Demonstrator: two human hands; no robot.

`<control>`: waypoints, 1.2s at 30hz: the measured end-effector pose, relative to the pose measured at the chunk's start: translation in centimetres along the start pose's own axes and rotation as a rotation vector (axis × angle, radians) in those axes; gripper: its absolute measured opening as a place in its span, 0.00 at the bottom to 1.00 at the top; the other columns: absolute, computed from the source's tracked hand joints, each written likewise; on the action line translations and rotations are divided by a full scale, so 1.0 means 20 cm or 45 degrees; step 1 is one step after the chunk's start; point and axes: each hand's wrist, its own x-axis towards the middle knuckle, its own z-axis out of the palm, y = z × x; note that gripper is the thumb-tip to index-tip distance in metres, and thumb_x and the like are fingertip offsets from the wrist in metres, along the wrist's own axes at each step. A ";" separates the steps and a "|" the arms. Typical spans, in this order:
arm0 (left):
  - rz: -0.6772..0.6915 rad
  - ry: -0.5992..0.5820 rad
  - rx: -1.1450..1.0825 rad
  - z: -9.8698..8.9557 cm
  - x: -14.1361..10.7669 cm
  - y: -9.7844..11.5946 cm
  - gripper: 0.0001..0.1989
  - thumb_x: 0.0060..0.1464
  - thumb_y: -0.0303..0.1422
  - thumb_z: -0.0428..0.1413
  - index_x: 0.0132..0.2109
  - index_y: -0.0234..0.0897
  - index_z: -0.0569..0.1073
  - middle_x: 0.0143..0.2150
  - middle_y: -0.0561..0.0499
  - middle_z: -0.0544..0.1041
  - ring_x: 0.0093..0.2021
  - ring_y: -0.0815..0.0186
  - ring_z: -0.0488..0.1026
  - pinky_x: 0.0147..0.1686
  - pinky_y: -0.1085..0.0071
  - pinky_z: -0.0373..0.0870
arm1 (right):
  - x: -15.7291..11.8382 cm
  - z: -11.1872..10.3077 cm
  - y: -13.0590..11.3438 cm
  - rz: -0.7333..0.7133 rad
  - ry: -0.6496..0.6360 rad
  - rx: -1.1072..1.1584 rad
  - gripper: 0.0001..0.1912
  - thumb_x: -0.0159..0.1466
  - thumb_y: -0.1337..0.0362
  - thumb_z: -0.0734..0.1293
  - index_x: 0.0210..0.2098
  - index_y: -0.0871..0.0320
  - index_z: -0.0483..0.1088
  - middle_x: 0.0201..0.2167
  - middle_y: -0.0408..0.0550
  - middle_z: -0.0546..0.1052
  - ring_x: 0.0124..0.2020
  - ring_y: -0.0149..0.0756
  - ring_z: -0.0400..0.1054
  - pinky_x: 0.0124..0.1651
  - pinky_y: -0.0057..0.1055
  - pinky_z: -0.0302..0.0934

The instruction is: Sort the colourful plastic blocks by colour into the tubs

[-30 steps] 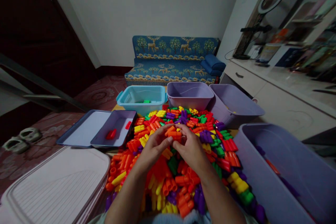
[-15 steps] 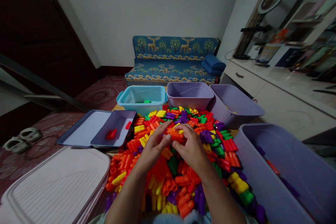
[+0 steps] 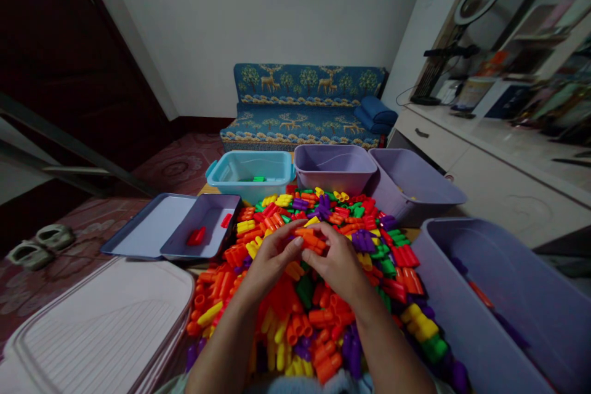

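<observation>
Over the middle of a pile of plastic toy building blocks [image 3: 332, 317], my left hand [image 3: 276, 253] and my right hand [image 3: 336, 255] come together around an orange bullet-shaped block piece [image 3: 313, 240]. The fingers of both hands are curled about it, one hand at each end, with the thumbs on the near side. Part of the orange piece is hidden by the fingers. Red, orange, yellow, green and purple blocks lie loosely heaped all round and beneath my hands.
Behind the heap stand a light blue bin [image 3: 252, 186] and two purple bins [image 3: 336, 180], [image 3: 415, 184]. A larger purple bin [image 3: 446, 295] is at the right. On the left are an open shallow box [image 3: 217, 197] with red pieces and white lids [image 3: 101, 314]. A patterned sofa [image 3: 300, 117] lies beyond.
My fingers have closed in more around the orange block piece. It has turned slightly between the hands, and both stay over the same spot of the heap.
</observation>
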 end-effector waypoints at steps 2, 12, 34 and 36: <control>0.005 -0.003 -0.038 0.00 0.00 0.01 0.26 0.53 0.42 0.61 0.57 0.38 0.73 0.50 0.44 0.78 0.45 0.58 0.75 0.43 0.67 0.72 | 0.00 0.00 0.01 0.047 0.007 0.140 0.15 0.54 0.64 0.69 0.41 0.56 0.69 0.32 0.43 0.78 0.29 0.35 0.72 0.32 0.30 0.67; -0.006 0.080 0.025 -0.01 0.01 0.01 0.25 0.50 0.44 0.62 0.52 0.36 0.75 0.50 0.41 0.79 0.45 0.57 0.77 0.42 0.67 0.73 | 0.05 -0.05 0.02 0.157 0.373 0.909 0.22 0.55 0.54 0.72 0.45 0.58 0.70 0.37 0.50 0.79 0.29 0.37 0.74 0.34 0.36 0.71; -0.021 0.206 -0.044 -0.04 0.03 -0.04 0.23 0.49 0.43 0.64 0.49 0.35 0.77 0.46 0.43 0.80 0.40 0.64 0.78 0.39 0.73 0.72 | -0.01 -0.60 -0.02 -0.235 1.435 1.689 0.16 0.66 0.61 0.51 0.31 0.59 0.66 0.30 0.45 0.69 0.21 0.22 0.62 0.20 0.18 0.60; -0.019 0.204 -0.042 -0.04 0.03 -0.04 0.23 0.49 0.43 0.63 0.49 0.35 0.77 0.46 0.43 0.80 0.40 0.64 0.78 0.39 0.74 0.72 | -0.01 -0.63 -0.01 -0.213 1.474 1.707 0.17 0.67 0.60 0.51 0.31 0.58 0.66 0.31 0.45 0.69 0.21 0.22 0.62 0.20 0.18 0.61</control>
